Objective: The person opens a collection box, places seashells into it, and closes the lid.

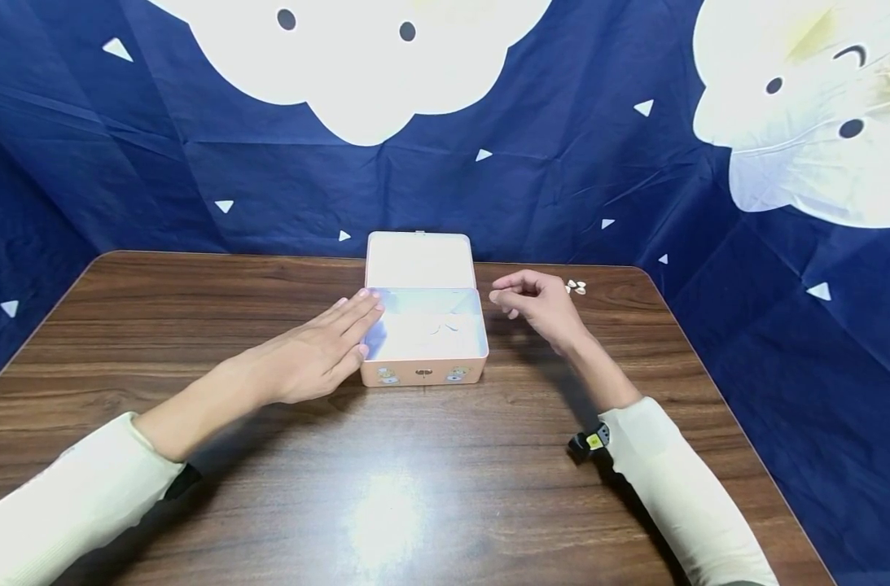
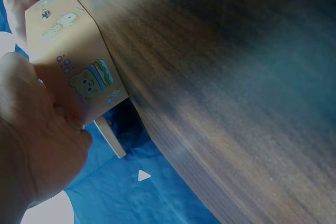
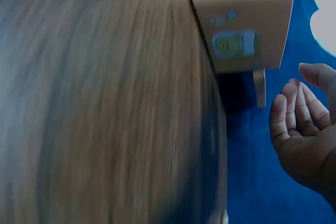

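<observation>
A peach-coloured hinged box (image 1: 423, 373) with bear pictures on its walls stands on the table, its lid (image 1: 419, 259) raised at the back. My left hand (image 1: 323, 350) rests along the box's left side, fingers nearly straight over the rim and thumb at the front corner. Inside, a few faint pale pieces (image 1: 446, 327) lie on the light floor. My right hand (image 1: 538, 305) hovers just right of the box, apart from it. In the right wrist view its fingers (image 3: 291, 111) bend loosely, the thumb stands off them, and nothing shows between.
Several small white pieces (image 1: 580, 288) lie on the table behind my right hand, partly hidden by it. The brown wooden table (image 1: 269, 488) ends at the back against a dark blue cloth (image 1: 283, 179) with white cloud shapes.
</observation>
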The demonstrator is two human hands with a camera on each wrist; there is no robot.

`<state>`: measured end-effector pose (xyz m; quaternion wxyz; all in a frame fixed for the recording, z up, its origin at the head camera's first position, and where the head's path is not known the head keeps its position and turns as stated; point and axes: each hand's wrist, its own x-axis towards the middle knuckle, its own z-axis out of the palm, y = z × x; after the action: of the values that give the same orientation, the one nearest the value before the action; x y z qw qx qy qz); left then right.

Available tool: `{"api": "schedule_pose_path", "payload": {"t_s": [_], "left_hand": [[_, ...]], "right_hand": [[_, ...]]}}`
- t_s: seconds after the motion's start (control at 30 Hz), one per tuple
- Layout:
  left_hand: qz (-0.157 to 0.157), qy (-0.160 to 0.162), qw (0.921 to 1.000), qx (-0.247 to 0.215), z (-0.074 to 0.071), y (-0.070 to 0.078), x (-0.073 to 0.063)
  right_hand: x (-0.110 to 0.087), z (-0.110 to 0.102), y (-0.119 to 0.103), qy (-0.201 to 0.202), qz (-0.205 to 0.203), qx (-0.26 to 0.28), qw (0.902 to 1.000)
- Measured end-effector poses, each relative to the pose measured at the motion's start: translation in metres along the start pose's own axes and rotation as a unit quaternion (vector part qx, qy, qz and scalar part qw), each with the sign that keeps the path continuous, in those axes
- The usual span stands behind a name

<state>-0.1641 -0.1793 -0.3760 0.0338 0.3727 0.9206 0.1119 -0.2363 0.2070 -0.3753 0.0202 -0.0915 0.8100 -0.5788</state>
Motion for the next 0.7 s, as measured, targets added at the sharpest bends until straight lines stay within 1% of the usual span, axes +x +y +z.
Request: {"api": "schedule_pose_path", "payload": {"t_s": [0.13, 0.37, 0.53, 0.7], "left_hand": [[0.001, 0.001, 1.0, -0.002, 0.0, 0.001, 0.0], [0.001, -0.001, 1.0, 0.001, 0.0, 0.0, -0.002], [0.002, 0.001, 1.0, 0.001, -0.001, 0.001, -0.002], [0.003, 0.002, 1.0, 0.002, -0.001, 0.001, -0.001]], "right_hand": [[0.001, -0.016, 0.01, 0.017, 0.014, -0.011, 0.9997], [0.001, -0.039, 0.023, 0.046, 0.032, 0.001, 0.9984], [0.0, -0.056, 0.03, 0.058, 0.046, -0.005, 0.9972], [0.0, -0.071, 0.039, 0.069, 0.07, -0.015, 0.995]]}}
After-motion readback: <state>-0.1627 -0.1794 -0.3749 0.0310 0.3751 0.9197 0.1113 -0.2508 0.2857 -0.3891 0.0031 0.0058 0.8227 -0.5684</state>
